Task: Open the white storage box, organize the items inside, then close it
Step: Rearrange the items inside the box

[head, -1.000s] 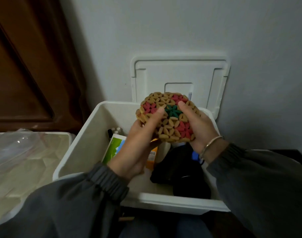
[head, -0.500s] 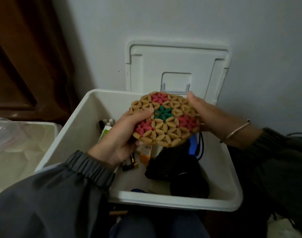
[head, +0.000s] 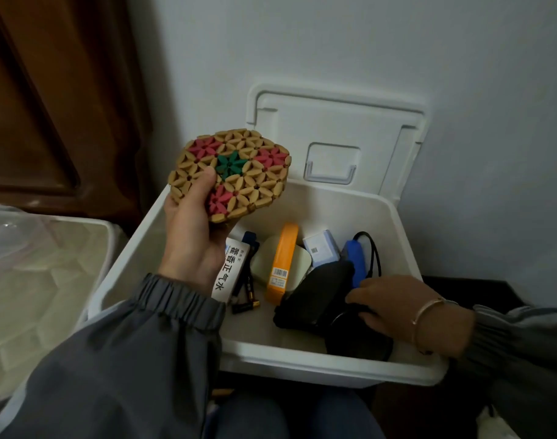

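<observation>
Count one white storage box with one lid raised at its far edge. Inside the box you find three cartons: one orange carton, one white lettered carton and one small white-and-blue carton. Also inside the box:
- one cream case
- at least two batteries
- one blue item
- one black cable
- one black pouch

Above the box's left wall, count one beaded mat. Left of the box stands one further container.

The white storage box stands open, its lid upright against the wall. Inside lie a white medicine carton, batteries, an orange carton across a pale green case, and a black pouch.
</observation>
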`<action>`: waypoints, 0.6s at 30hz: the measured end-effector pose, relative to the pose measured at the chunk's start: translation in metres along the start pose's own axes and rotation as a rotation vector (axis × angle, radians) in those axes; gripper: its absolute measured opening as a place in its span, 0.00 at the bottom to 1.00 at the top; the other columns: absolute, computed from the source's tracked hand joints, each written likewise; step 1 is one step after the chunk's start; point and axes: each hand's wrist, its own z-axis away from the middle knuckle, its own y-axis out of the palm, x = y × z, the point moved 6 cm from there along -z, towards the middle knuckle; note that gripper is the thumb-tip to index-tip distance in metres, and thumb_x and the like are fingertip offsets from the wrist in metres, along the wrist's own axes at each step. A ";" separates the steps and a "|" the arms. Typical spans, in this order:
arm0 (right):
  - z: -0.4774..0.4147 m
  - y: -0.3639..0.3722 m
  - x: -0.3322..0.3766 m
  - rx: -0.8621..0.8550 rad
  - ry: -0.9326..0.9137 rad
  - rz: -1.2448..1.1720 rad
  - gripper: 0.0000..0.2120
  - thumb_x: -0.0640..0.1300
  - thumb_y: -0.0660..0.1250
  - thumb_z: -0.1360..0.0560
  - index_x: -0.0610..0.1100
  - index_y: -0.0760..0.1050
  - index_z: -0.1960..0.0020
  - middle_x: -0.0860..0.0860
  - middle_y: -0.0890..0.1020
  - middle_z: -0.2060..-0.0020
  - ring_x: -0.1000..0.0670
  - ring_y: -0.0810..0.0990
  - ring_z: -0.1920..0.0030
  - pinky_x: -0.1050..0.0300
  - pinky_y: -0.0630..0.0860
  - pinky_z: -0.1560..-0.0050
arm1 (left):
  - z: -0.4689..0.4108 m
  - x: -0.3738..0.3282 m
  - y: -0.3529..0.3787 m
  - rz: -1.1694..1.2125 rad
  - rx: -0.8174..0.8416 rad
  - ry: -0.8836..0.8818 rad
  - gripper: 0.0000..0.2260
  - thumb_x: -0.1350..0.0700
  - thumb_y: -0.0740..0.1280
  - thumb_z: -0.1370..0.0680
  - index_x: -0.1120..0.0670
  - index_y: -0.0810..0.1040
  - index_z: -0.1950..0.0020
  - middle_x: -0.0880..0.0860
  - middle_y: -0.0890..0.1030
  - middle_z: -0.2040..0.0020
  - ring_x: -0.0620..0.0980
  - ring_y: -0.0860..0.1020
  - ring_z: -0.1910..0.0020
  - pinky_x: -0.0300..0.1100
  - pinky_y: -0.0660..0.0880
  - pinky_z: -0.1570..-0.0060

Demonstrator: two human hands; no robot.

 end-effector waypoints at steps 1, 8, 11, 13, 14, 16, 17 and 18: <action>-0.003 -0.001 0.000 0.032 0.021 0.051 0.17 0.47 0.55 0.20 0.50 0.67 0.31 0.49 0.75 0.40 0.48 0.77 0.43 0.56 0.72 0.45 | 0.000 -0.001 -0.001 0.015 -0.009 0.003 0.26 0.57 0.69 0.24 0.54 0.66 0.28 0.58 0.81 0.40 0.56 0.83 0.47 0.46 0.81 0.57; 0.029 -0.049 -0.025 -0.213 0.143 -0.134 0.14 0.48 0.58 0.21 0.53 0.75 0.38 0.54 0.80 0.45 0.51 0.79 0.44 0.59 0.72 0.44 | 0.002 -0.008 -0.001 0.170 0.030 0.024 0.25 0.56 0.69 0.24 0.54 0.67 0.28 0.57 0.80 0.38 0.55 0.82 0.44 0.46 0.81 0.54; 0.046 -0.088 -0.046 -0.426 0.188 -0.384 0.05 0.44 0.68 0.27 0.48 0.82 0.53 0.51 0.85 0.64 0.51 0.83 0.62 0.57 0.76 0.56 | 0.004 -0.014 -0.002 0.230 0.046 0.048 0.24 0.55 0.68 0.23 0.55 0.68 0.29 0.57 0.81 0.39 0.55 0.82 0.44 0.45 0.81 0.55; 0.044 -0.107 -0.053 -0.509 0.198 -0.636 0.04 0.41 0.70 0.29 0.49 0.82 0.57 0.51 0.84 0.70 0.52 0.83 0.68 0.58 0.78 0.63 | 0.007 -0.016 -0.002 0.262 0.052 0.052 0.22 0.55 0.67 0.23 0.56 0.69 0.30 0.57 0.82 0.41 0.54 0.82 0.45 0.44 0.81 0.54; 0.036 -0.113 -0.052 -0.521 0.187 -0.760 0.05 0.40 0.70 0.29 0.49 0.82 0.58 0.51 0.84 0.70 0.51 0.83 0.70 0.58 0.79 0.67 | 0.007 -0.018 -0.002 0.277 0.058 0.053 0.21 0.54 0.67 0.23 0.56 0.70 0.31 0.57 0.82 0.41 0.54 0.82 0.45 0.44 0.81 0.54; 0.008 -0.116 -0.041 -0.460 0.169 -0.865 0.04 0.37 0.69 0.29 0.43 0.82 0.58 0.49 0.83 0.70 0.50 0.81 0.71 0.58 0.78 0.69 | 0.010 -0.019 -0.002 0.282 0.067 0.059 0.19 0.54 0.67 0.22 0.56 0.71 0.32 0.57 0.83 0.43 0.54 0.82 0.45 0.44 0.80 0.53; -0.010 -0.114 -0.032 -0.394 0.155 -0.847 0.04 0.38 0.69 0.29 0.41 0.83 0.58 0.48 0.82 0.70 0.52 0.80 0.72 0.58 0.77 0.69 | 0.011 -0.020 -0.002 0.277 0.070 0.062 0.19 0.54 0.67 0.22 0.57 0.71 0.33 0.56 0.83 0.43 0.54 0.82 0.45 0.43 0.80 0.53; -0.028 -0.109 -0.021 -0.318 0.140 -0.818 0.04 0.39 0.69 0.28 0.39 0.82 0.58 0.47 0.83 0.70 0.54 0.79 0.74 0.59 0.78 0.69 | 0.012 -0.020 -0.001 0.275 0.076 0.064 0.18 0.54 0.66 0.22 0.57 0.72 0.33 0.56 0.83 0.43 0.54 0.82 0.45 0.43 0.80 0.54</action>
